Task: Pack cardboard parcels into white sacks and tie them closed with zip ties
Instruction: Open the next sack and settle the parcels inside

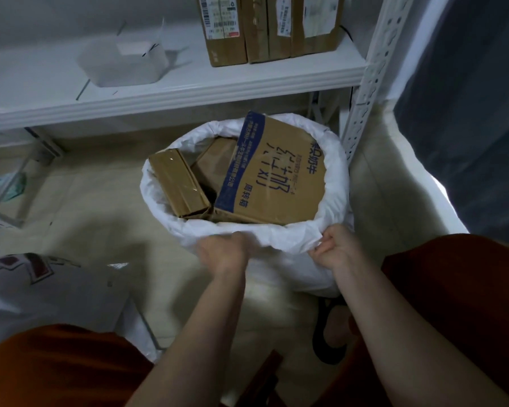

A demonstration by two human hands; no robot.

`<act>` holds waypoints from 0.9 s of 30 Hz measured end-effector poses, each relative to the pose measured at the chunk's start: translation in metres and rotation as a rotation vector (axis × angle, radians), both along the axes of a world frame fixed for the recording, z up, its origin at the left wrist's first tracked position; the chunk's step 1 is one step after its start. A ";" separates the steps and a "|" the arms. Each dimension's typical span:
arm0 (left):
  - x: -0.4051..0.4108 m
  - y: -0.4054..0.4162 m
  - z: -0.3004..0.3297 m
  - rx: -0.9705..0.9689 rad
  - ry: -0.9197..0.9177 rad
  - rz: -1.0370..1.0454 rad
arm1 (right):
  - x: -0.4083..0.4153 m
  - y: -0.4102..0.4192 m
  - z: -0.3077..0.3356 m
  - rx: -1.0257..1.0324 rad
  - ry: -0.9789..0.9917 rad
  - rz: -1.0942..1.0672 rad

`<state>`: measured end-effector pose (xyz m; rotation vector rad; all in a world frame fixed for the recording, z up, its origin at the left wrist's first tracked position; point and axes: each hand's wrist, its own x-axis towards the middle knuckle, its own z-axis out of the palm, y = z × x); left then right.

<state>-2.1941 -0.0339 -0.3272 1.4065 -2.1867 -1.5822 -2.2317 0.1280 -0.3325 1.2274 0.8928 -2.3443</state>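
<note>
**Both hands grip the near rim of a filled white sack**

Right hand point(337, 245) pinches the rolled near edge of the white sack point(334, 183), its fingers curled tight on a fold of the fabric. Left hand point(222, 252) is blurred; it sits on the same near rim, fingers curled down over the fabric, and appears to grip it too.

The sack stands upright on the pale tiled floor point(100, 201), its mouth open and its top rolled outward. Inside it a large printed cardboard box point(276, 171) with a blue band and dark lettering fills the right side, tilted and rising above the far rim. A small taped parcel point(178, 183) leans against the left wall of the sack, and a plain brown parcel point(215, 163) lies between the two, lower down.

Behind the sack runs a white metal shelf point(171, 92) bearing a translucent plastic tub point(121, 63) and three upright cardboard parcels point(265, 27).
</note>
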 end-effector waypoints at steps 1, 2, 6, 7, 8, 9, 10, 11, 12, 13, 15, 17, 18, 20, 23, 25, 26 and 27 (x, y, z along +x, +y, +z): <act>0.006 0.000 0.001 -0.414 0.164 -0.083 | -0.001 0.005 0.000 -0.062 -0.011 -0.030; 0.009 0.009 0.005 -0.683 0.377 -0.269 | -0.001 0.008 0.000 -0.099 -0.019 -0.040; -0.020 0.040 0.025 -0.554 0.071 -1.194 | 0.001 0.013 0.004 0.039 0.003 0.119; -0.029 0.042 0.027 -0.581 -0.065 -1.280 | 0.000 0.016 0.003 0.137 0.033 0.179; -0.035 0.044 0.026 -0.712 -0.112 -1.318 | -0.003 0.020 0.003 0.242 0.072 0.252; -0.039 0.047 0.023 -0.869 -0.085 -1.346 | -0.008 0.025 0.006 0.379 0.112 0.321; -0.040 0.050 0.020 -1.058 0.018 -1.330 | -0.015 0.030 0.010 0.579 0.152 0.392; -0.039 0.052 0.017 -1.207 0.096 -1.299 | -0.023 0.034 0.014 0.809 0.205 0.440; -0.038 0.053 0.015 -1.295 0.135 -1.294 | -0.031 0.035 0.019 1.027 0.271 0.480; -0.038 0.053 0.009 -1.351 0.157 -1.290 | -0.037 0.033 0.025 1.203 0.324 0.545; -0.035 0.058 0.004 -1.382 0.223 -1.304 | -0.049 0.025 0.028 1.405 0.381 0.744; -0.026 0.063 0.008 -1.360 0.155 -1.304 | -0.061 0.023 0.021 1.443 0.329 0.798; -0.025 0.066 0.008 -1.323 0.039 -1.310 | -0.065 0.026 0.016 1.342 0.299 0.752; -0.035 0.066 0.022 -1.054 -0.147 -1.349 | -0.069 0.038 0.006 0.871 0.269 0.559; -0.069 0.065 0.052 -0.427 -0.133 -1.240 | -0.063 0.050 -0.008 0.110 0.249 0.279; -0.082 0.072 0.056 -0.322 -0.166 -1.219 | -0.060 0.055 -0.017 0.011 0.257 0.288; -0.083 0.077 0.052 -0.415 -0.185 -1.259 | -0.059 0.056 -0.016 0.044 0.267 0.335; -0.082 0.083 0.046 -0.546 -0.161 -1.295 | -0.061 0.056 -0.013 0.127 0.274 0.398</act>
